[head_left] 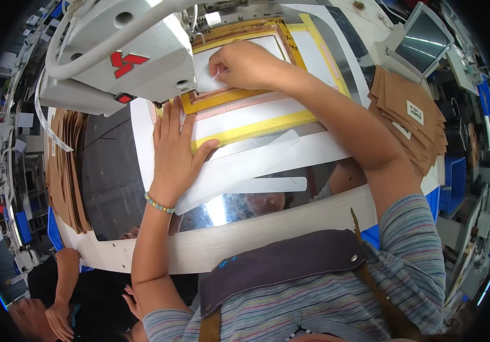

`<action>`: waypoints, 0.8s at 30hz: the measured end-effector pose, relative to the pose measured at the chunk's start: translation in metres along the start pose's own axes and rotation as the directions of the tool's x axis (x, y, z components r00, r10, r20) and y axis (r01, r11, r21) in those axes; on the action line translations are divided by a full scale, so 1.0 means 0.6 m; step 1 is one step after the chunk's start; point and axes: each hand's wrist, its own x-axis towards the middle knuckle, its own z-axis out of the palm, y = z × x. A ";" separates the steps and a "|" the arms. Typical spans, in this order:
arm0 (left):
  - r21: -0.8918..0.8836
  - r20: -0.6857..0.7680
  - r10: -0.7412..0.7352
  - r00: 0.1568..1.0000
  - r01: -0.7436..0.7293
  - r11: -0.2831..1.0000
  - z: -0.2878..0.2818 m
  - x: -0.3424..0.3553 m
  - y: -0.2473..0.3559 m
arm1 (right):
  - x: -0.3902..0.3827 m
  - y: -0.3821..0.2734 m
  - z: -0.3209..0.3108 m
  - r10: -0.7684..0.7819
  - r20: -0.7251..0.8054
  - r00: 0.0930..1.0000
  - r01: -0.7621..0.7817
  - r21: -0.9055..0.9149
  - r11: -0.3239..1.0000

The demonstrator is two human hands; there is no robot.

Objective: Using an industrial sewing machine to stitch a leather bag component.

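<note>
Yellow-edged sewing template (pixel 250 108) lies under the machine head (pixel 125 51), long axis running left-right; right hand (pixel 245 65) pinches at its white panel, nearer the needle, left hand (pixel 173 151) spread flat on its lower-left edge

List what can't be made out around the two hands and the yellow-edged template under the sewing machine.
Head view only:
- Needle area: hidden behind the sewing machine head.
- Right hand: its fingertips curl under, so whatever they pinch on the white panel is too small to tell.
- Left hand: its palm covers the yellow-edged template's left corner.
- Brown cut pieces: their labels are too small to read.
- Screen: washed out by glare.
</note>
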 end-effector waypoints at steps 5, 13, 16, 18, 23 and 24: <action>0.002 -0.007 0.001 1.000 -0.001 1.000 0.001 0.000 0.003 | -0.003 0.013 -0.025 0.015 0.058 0.998 -0.020 0.074 0.997; -0.005 -0.038 0.001 0.999 -0.001 1.000 -0.003 0.007 0.002 | 0.010 -0.004 0.022 0.042 0.092 0.995 -0.058 0.171 0.983; -0.016 -0.056 -0.002 0.998 0.001 1.000 -0.002 0.007 0.001 | 0.007 0.022 -0.017 -0.061 0.164 0.985 0.028 0.200 0.979; -0.010 -0.041 0.002 0.999 -0.003 1.000 -0.001 0.006 -0.002 | 0.002 0.052 -0.071 -0.041 0.200 0.979 -0.015 0.271 0.962; 0.013 -0.106 0.030 0.994 -0.029 0.999 0.008 0.005 -0.004 | -0.033 0.092 -0.136 0.123 0.200 0.972 -0.148 0.114 0.982; 0.011 -0.083 0.028 0.996 -0.027 1.000 0.009 0.006 -0.004 | -0.042 0.092 -0.139 0.121 0.203 0.972 -0.116 -0.035 0.993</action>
